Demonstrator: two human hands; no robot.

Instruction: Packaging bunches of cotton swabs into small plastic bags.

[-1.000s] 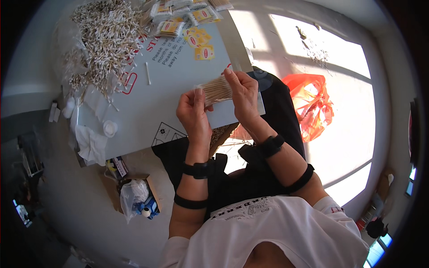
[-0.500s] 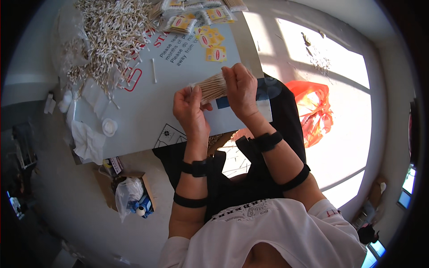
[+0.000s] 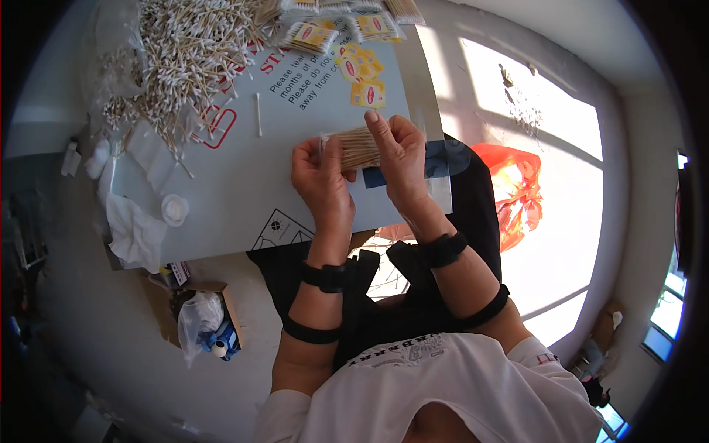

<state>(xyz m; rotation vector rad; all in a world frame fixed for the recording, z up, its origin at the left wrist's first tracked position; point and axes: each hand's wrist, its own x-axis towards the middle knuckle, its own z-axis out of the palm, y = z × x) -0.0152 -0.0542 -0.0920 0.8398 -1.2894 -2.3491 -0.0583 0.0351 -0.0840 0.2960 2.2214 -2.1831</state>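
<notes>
Left hand (image 3: 322, 173) and right hand (image 3: 403, 159): fingers grasp pale wooden-stick swab bundle (image 3: 359, 148), seemingly in clear plastic, over grey table (image 3: 221, 203). At bundle's 12 o'clock, yellow-carded clear packets (image 3: 310, 36), apparently finished; at 10 o'clock, loose white-tipped swab heap (image 3: 190, 55), judged unpacked.

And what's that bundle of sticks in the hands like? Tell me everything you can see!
The bundle of sticks is many thin, pale tan sticks, wood by their look, lying side by side. Clear, shiny plastic seems to wrap them. They run roughly left to right, held over the grey tabletop. The left hand grips one end, the right hand the other, hiding most tips.
</notes>
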